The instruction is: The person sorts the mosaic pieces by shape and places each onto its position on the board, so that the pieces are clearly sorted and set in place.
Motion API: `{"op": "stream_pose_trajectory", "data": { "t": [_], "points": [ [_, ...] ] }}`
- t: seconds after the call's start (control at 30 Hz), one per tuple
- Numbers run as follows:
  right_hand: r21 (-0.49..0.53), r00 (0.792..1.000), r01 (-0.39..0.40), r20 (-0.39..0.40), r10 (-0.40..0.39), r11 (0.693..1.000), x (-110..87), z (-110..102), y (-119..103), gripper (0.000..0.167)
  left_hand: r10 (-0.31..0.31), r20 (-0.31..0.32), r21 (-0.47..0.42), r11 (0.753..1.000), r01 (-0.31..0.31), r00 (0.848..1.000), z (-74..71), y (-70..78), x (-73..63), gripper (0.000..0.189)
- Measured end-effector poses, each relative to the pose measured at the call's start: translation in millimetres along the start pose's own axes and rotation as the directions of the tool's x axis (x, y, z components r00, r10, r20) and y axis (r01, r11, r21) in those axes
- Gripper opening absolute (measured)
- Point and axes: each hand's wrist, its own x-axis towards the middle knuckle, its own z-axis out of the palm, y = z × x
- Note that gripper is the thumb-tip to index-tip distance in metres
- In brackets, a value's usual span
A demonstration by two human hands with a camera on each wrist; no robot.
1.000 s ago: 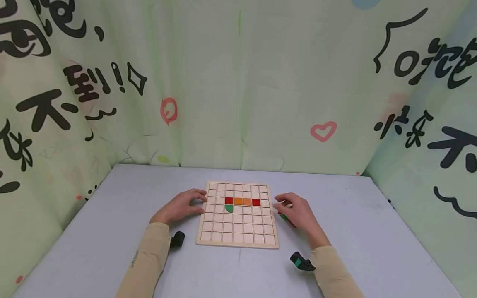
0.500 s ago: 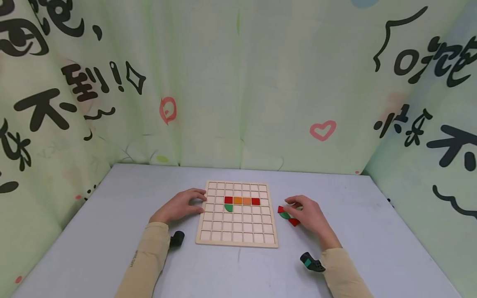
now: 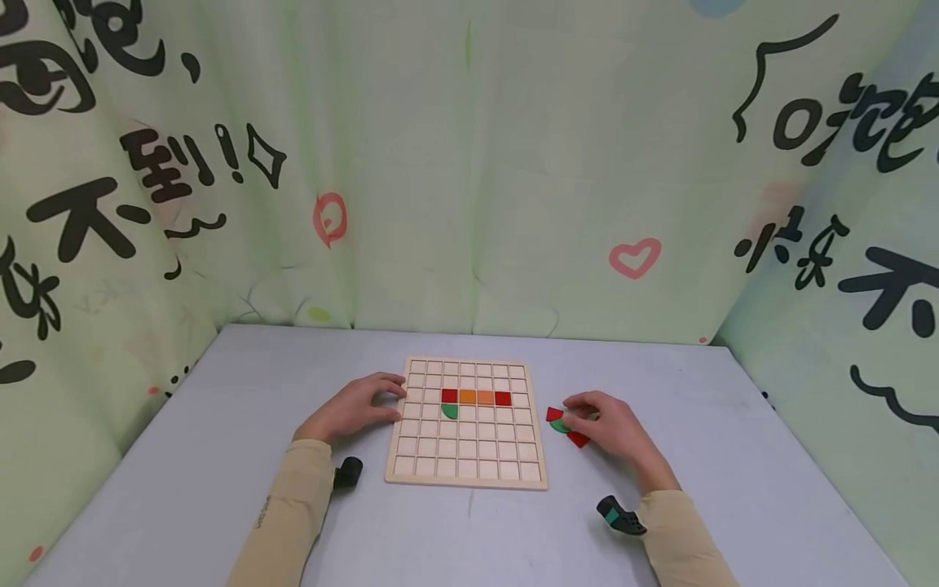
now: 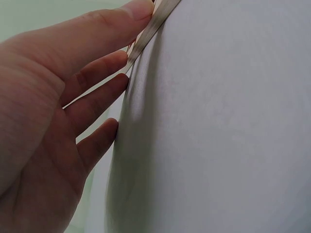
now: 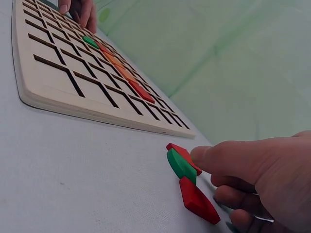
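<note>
A wooden grid board (image 3: 469, 483) lies on the table, with a red tile (image 3: 450, 395), two orange tiles, another red tile (image 3: 502, 399) and a green rounded piece (image 3: 450, 412) set in its cells. My left hand (image 3: 350, 408) touches the board's left edge with thumb and fingertips, fingers fairly straight. To the right of the board, two red pieces, the nearer one (image 5: 198, 201) and the farther one (image 3: 554, 414), lie with a green rounded piece (image 5: 181, 166) between them. My right hand (image 3: 612, 422) is over these, its thumb tip right at the green and far red pieces, thumb and forefinger apart.
A white table (image 3: 293, 359) bears everything, and a pale green printed curtain (image 3: 477, 204) stands around its back and sides. Black wrist devices sit at the left cuff (image 3: 348, 473) and right cuff (image 3: 620, 516).
My right hand has moved away from the board to the right, uncovering the loose red and green pieces, then settled close by them. The left hand and board have stayed put.
</note>
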Motion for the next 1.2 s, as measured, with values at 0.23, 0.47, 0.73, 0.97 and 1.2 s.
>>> {"op": "stream_pose_trajectory", "data": {
  "t": [0.23, 0.47, 0.73, 0.97, 1.2],
  "points": [
    [-0.024, 0.999, 0.043, 0.026, -0.043, 0.999, 0.8, 3.1, -1.1, 0.028, -0.006, -0.006, -0.027, 1.000, 0.006, 1.000, -0.3, 1.3, -1.8, 0.031],
    [-0.034, 0.996, 0.083, 0.030, -0.082, 0.996, -0.7, 3.9, -3.9, 0.022, -0.004, -0.006, -0.024, 1.000, 0.004, 1.000, 0.3, 0.6, -1.6, 0.031],
    [-0.072, 0.997, 0.073, -0.013, -0.074, 0.995, -1.4, 4.1, -5.5, 0.019, -0.002, -0.007, -0.019, 1.000, 0.002, 1.000, 0.6, 0.8, -1.4, 0.031],
    [-0.086, 0.998, 0.041, -0.047, -0.045, 0.995, -0.5, 6.0, -4.2, 0.021, 0.002, -0.004, -0.010, 1.000, -0.002, 1.000, 0.3, 1.7, -1.6, 0.031],
    [-0.073, 0.998, 0.039, -0.040, -0.042, 0.997, -0.4, 6.6, -2.3, 0.026, -0.003, -0.003, -0.013, 1.000, 0.003, 1.000, -0.1, 2.7, -2.0, 0.031]
  ]
}}
